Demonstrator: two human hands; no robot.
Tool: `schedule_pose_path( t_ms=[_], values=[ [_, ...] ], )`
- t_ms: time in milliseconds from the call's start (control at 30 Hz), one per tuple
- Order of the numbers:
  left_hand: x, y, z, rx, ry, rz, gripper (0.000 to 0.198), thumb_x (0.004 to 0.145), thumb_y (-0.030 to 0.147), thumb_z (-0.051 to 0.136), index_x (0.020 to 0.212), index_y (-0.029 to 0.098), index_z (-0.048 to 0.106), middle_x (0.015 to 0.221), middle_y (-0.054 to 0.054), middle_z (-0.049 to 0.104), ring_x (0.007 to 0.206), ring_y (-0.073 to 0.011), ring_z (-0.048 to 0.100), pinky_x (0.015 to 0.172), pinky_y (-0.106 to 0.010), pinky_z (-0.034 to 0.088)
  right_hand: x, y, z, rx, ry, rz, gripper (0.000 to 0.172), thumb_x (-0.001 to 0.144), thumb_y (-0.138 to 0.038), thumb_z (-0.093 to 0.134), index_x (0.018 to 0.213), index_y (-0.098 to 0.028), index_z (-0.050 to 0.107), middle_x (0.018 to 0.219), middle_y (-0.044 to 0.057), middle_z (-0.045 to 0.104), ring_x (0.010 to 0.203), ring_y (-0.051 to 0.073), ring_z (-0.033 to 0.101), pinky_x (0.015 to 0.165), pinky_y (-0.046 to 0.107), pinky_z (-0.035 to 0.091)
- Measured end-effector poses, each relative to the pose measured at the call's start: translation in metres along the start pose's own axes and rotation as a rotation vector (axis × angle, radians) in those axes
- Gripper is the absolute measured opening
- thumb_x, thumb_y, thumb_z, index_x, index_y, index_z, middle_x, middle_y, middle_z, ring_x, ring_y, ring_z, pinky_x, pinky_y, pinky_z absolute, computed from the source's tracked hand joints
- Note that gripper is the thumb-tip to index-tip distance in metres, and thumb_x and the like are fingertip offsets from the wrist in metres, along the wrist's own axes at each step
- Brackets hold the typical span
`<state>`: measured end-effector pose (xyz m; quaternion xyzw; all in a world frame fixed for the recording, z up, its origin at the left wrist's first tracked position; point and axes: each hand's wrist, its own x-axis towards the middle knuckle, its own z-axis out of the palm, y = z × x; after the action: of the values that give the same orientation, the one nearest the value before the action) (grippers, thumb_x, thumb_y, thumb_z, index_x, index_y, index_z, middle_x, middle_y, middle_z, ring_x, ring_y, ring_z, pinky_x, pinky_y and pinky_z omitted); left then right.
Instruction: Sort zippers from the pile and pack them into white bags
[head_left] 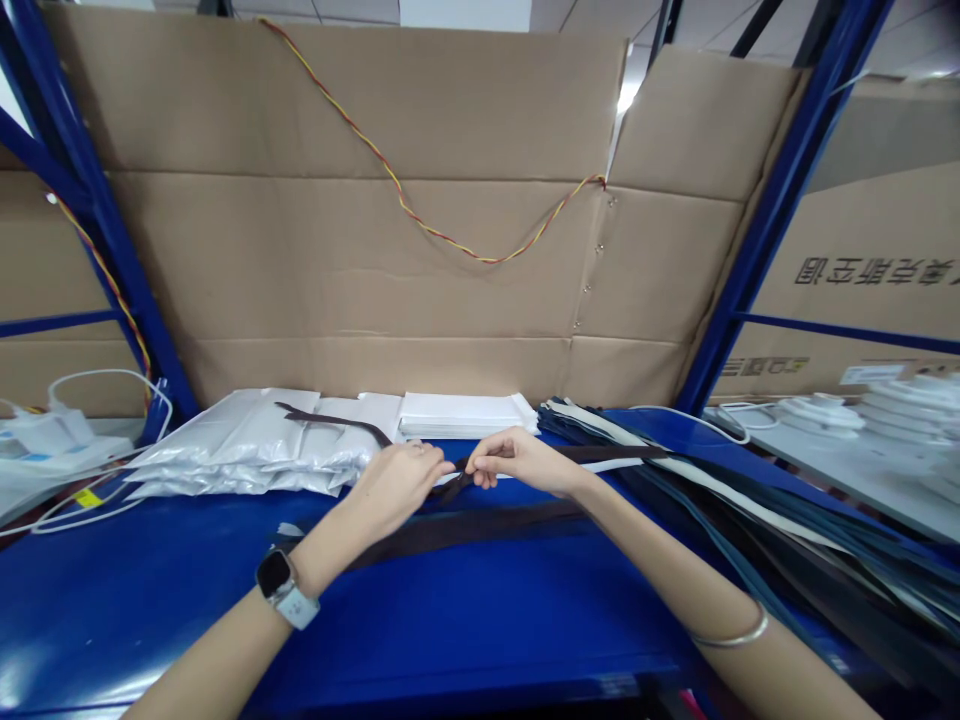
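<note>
My left hand (401, 485), with a watch on its wrist, is closed on a dark brown strip (341, 420) whose free end reaches up over the plastic bags. Close to its fingertips, my right hand (517, 460) pinches the same dark strip, where it looks bunched or looped. The strip carries on to the right behind my right hand. Another wide dark strip (480, 530) lies across the blue table (450, 620) below my hands. A white strip passes behind my right hand.
Silvery-white plastic bags (247, 440) are piled at the back left, beside a stack of white sheets or envelopes (465, 414). Many dark, blue and white strips (750, 510) spread over the right side. Cardboard (375, 260) stands behind. Blue posts (787, 180) rise at both sides.
</note>
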<state>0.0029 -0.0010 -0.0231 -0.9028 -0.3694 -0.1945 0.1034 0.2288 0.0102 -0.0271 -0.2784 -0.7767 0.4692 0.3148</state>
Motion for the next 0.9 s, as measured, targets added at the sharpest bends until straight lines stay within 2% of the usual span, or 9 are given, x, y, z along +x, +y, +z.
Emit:
schedule_pose_path(
  t_ms=[67,133,233,400,567,733,800,900],
  values=[
    [-0.001,0.014,0.009,0.034,-0.012,0.016,0.034,0.095,0.035,0.032,0.085,0.015,0.058,0.08,-0.006,0.062,0.08,-0.0197,0.058,0.07,-0.031,0.042,0.002,0.0,0.006,0.033,0.005,-0.036,0.03,0.082,-0.04,0.058,0.084,-0.011,0.067,0.073,0.006,0.066,0.063,0.012,0.058,0.064,0.027,0.048],
    [-0.004,0.019,0.013,0.018,-0.005,-0.026,0.031,0.095,0.034,0.033,0.087,0.015,0.057,0.081,-0.005,0.061,0.079,-0.0193,0.058,0.067,-0.03,0.042,0.003,0.0,0.011,0.047,0.012,-0.065,0.029,0.083,-0.038,0.057,0.084,-0.011,0.067,0.073,0.006,0.065,0.063,0.011,0.058,0.066,0.027,0.048],
    [-0.006,0.015,0.012,-0.075,-0.006,-0.071,0.027,0.095,0.03,0.034,0.085,0.016,0.055,0.081,-0.004,0.061,0.078,-0.0172,0.058,0.066,-0.027,0.043,0.004,0.001,0.015,0.052,0.029,-0.083,0.027,0.083,-0.035,0.057,0.087,-0.01,0.067,0.075,0.006,0.066,0.064,0.011,0.057,0.066,0.027,0.047],
    [-0.006,0.013,0.012,-0.148,-0.036,-0.067,0.02,0.093,0.026,0.04,0.084,0.016,0.055,0.081,-0.004,0.06,0.078,-0.0166,0.058,0.069,-0.028,0.045,0.005,0.007,0.017,0.074,0.023,-0.057,0.023,0.083,-0.031,0.057,0.092,-0.012,0.067,0.073,0.005,0.065,0.063,0.011,0.057,0.065,0.028,0.047],
    [-0.007,0.01,0.009,-0.126,-0.022,0.011,0.017,0.092,0.023,0.042,0.087,0.017,0.057,0.083,-0.004,0.06,0.081,-0.0176,0.056,0.07,-0.029,0.043,0.004,0.006,0.022,0.049,0.059,-0.053,0.017,0.08,-0.023,0.055,0.094,-0.014,0.062,0.067,0.001,0.061,0.059,0.011,0.055,0.062,0.026,0.045],
    [-0.007,0.003,0.001,-0.13,-0.072,0.103,0.02,0.091,0.025,0.043,0.08,0.019,0.059,0.078,-0.002,0.06,0.079,-0.0167,0.054,0.07,-0.027,0.041,0.003,-0.007,0.032,0.067,0.104,-0.047,0.011,0.075,-0.015,0.052,0.086,-0.018,0.052,0.056,-0.005,0.051,0.051,0.009,0.048,0.054,0.022,0.038],
    [-0.008,-0.004,-0.001,-0.111,-0.079,0.094,0.021,0.091,0.027,0.044,0.077,0.019,0.059,0.075,-0.002,0.059,0.077,-0.0163,0.054,0.069,-0.026,0.041,0.003,-0.011,0.029,0.101,0.197,-0.046,0.01,0.073,-0.014,0.052,0.08,-0.02,0.048,0.052,-0.007,0.045,0.047,0.008,0.042,0.049,0.02,0.032],
    [-0.012,-0.025,-0.007,-0.079,-0.086,0.022,0.021,0.09,0.027,0.046,0.077,0.018,0.06,0.075,-0.002,0.06,0.077,-0.0164,0.056,0.068,-0.025,0.04,0.0,-0.015,0.003,0.144,0.472,-0.062,0.012,0.071,-0.016,0.053,0.077,-0.021,0.044,0.049,-0.008,0.036,0.043,0.007,0.034,0.045,0.02,0.024]
  ],
)
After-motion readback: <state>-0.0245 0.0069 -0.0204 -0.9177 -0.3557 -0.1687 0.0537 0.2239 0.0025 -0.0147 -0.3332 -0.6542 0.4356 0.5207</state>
